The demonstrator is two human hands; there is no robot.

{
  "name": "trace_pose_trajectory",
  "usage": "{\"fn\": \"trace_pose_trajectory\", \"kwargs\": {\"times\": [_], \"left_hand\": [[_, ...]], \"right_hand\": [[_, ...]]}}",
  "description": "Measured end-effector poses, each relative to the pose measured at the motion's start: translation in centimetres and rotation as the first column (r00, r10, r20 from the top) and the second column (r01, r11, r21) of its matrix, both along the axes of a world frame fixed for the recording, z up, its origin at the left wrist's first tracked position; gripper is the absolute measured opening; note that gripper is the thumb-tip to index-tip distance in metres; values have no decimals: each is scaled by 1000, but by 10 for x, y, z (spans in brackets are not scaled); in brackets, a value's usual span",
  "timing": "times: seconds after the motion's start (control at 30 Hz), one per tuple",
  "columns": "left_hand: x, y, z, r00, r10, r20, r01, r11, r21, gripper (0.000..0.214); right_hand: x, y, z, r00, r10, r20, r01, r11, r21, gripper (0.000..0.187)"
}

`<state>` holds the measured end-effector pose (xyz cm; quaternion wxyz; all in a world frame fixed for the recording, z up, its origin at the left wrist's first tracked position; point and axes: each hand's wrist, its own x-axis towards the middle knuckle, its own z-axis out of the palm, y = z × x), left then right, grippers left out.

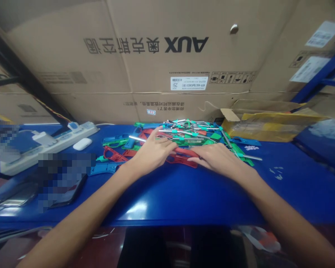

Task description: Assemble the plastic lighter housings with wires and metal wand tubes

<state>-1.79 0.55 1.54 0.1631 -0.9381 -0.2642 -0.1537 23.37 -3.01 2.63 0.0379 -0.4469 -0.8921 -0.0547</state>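
At the near edge of the pile (197, 134) on the blue worktop (167, 195), left hand (152, 154) and right hand (219, 159), fingers half-curled, each pinch one red plastic piece (184, 156); a few loose pieces (113, 154) lie left of the pile, most remain heaped.

This place looks like a small workshop or a packing corner inside a warehouse. Large cardboard boxes (167, 56) with printed brand letters and a shipping label (188, 83) stand stacked as a wall behind the blue tabletop (184, 197). On it lies a pile of coloured plastic pieces (190, 136) mixed with thin metal pins, all of the same kind. A power strip (47, 147) with plugs lies at the left, an open carton (268, 124) at the right, and a blue metal rack (321, 76) stands behind it.
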Motion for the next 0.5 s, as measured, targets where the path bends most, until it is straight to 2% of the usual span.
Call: {"fn": "trace_pose_trajectory", "kwargs": {"times": [0.2,0.33,0.43,0.5], "left_hand": [[-9,8,0,988,10,157,4,996,-88,27],[-1,2,3,960,39,278,-41,999,0,28],[4,-6,3,880,-20,475,-38,993,112,40],[5,-8,-1,766,-130,630,14,983,185,35]], "right_hand": [[0,6,-5,999,-44,-13,45,999,20,35],[5,6,-6,995,-32,-94,36,998,42,32],[7,6,-3,968,-45,-245,57,998,41,37],[7,5,-1,930,-81,-360,95,995,21,42]]}}
